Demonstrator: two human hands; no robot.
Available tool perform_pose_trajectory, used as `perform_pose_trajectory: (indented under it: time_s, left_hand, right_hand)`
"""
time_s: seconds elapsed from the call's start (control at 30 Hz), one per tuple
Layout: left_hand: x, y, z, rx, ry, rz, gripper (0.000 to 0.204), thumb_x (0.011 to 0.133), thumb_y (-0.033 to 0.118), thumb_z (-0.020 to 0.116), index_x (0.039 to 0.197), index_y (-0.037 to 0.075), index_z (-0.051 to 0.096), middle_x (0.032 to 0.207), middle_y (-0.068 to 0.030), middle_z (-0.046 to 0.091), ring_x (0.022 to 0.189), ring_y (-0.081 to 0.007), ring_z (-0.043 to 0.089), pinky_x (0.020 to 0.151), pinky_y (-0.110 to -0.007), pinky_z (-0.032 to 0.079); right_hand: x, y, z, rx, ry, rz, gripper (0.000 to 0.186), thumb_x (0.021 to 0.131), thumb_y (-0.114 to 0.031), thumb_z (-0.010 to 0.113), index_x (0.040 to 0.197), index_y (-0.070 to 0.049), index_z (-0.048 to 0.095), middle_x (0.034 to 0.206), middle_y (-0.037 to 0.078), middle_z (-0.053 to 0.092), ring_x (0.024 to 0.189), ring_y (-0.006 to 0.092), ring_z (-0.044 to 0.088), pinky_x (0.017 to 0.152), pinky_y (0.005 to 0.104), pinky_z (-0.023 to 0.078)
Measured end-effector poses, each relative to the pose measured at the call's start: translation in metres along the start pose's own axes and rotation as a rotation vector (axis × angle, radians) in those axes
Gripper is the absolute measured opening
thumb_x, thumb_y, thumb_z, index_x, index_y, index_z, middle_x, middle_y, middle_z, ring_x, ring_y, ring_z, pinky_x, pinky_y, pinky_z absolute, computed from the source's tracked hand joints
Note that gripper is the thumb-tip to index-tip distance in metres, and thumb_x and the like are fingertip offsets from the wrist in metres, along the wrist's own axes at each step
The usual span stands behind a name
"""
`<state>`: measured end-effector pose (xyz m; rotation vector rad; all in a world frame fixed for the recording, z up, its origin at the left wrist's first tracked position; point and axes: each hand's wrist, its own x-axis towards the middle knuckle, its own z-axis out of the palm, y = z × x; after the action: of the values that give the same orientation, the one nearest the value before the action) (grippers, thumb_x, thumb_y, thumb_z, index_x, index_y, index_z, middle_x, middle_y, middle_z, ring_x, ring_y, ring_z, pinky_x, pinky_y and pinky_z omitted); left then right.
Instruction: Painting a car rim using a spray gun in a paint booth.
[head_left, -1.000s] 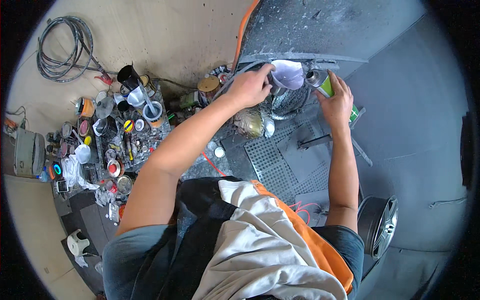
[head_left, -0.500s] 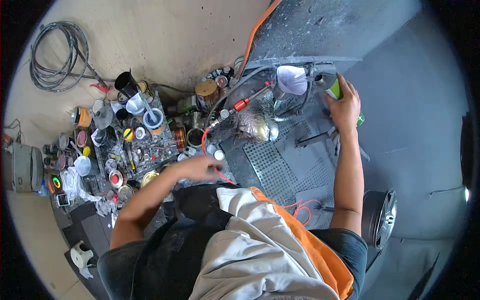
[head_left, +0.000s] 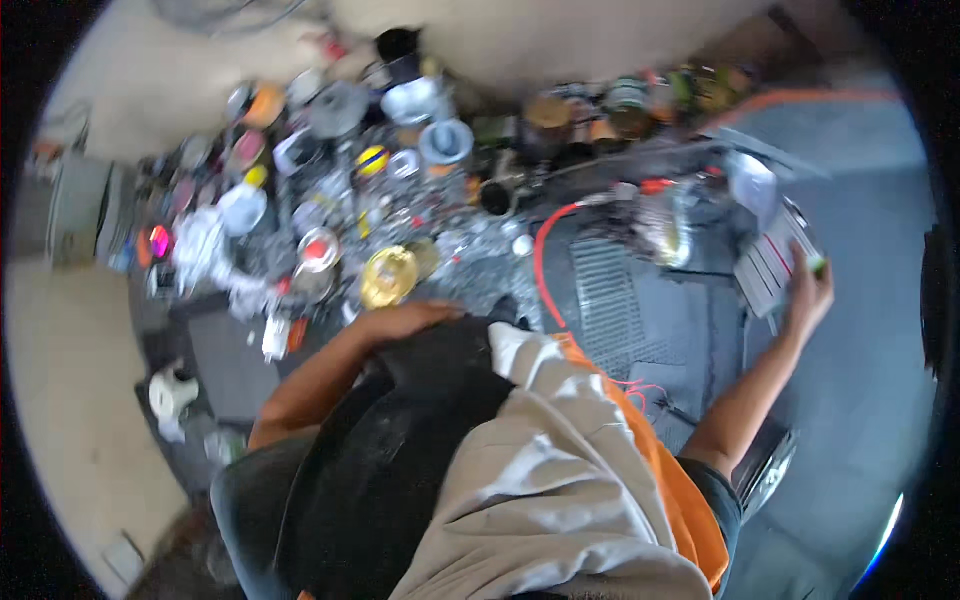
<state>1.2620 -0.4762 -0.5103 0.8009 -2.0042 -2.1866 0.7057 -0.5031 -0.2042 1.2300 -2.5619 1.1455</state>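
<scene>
At the right, my right hand (head_left: pixel 812 292) is closed on a flat-sided can (head_left: pixel 768 272), pale with red stripes and a bit of green. The can is tilted, its upper end beside a white cone-shaped paper strainer (head_left: pixel 752 188). Blur hides whether they touch. Left of the strainer lies a red fitting (head_left: pixel 656 186) joined to an orange-red hose (head_left: pixel 541 262). My left hand (head_left: pixel 418 318) lies against the black cloth at my waist, fingers stretched out and somewhat smeared, with nothing seen in it.
A cluttered bench on the left carries several tins, a grey-blue cup (head_left: pixel 446 145), a gold-coloured lid (head_left: pixel 389 277) and crumpled white cloth (head_left: pixel 205 250). More jars (head_left: pixel 628 105) line the back. A wheel (head_left: pixel 770 470) stands by my right elbow; the hose runs toward my front.
The view has swung, shifting the bench rightward. My right hand has turned the can so its striped side shows. My left hand has drawn back from the hose to my waist.
</scene>
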Motion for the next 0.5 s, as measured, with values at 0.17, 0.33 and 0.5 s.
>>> perform_pose_trajectory:
  time_s: [0.17,0.33,0.5]
  left_hand:
    - [-0.068,0.001,-0.011,-0.067,0.107,-0.188,0.049,0.098,0.036,0.043,0.133,0.001,0.049,0.135,-0.0161,0.051,0.126,-0.0260,0.046,0.108,-0.036,0.032]
    - [-0.129,-0.008,-0.018,-0.057,0.180,-0.292,0.042,0.096,0.029,0.049,0.128,0.001,0.052,0.129,-0.0160,0.055,0.121,-0.0240,0.049,0.104,-0.037,0.037]
    - [-0.163,-0.008,-0.007,-0.118,0.343,-0.318,0.039,0.094,0.025,0.053,0.125,0.001,0.053,0.125,-0.0155,0.058,0.116,-0.0232,0.053,0.100,-0.038,0.040]
  right_hand:
    - [-0.074,-0.033,0.061,0.501,-0.117,-0.130,0.046,0.075,-0.008,0.078,0.115,0.005,0.059,0.100,0.009,0.065,0.084,0.0146,0.060,0.074,0.0256,0.047]
    - [-0.170,-0.079,0.151,0.361,-0.416,-0.205,0.053,0.073,-0.006,0.075,0.122,0.002,0.055,0.107,0.010,0.063,0.092,0.0182,0.059,0.082,0.0301,0.048]
    - [-0.270,-0.098,0.292,0.278,-0.749,-0.251,0.054,0.066,-0.009,0.080,0.114,0.001,0.055,0.102,0.010,0.064,0.090,0.0186,0.060,0.083,0.0321,0.049]
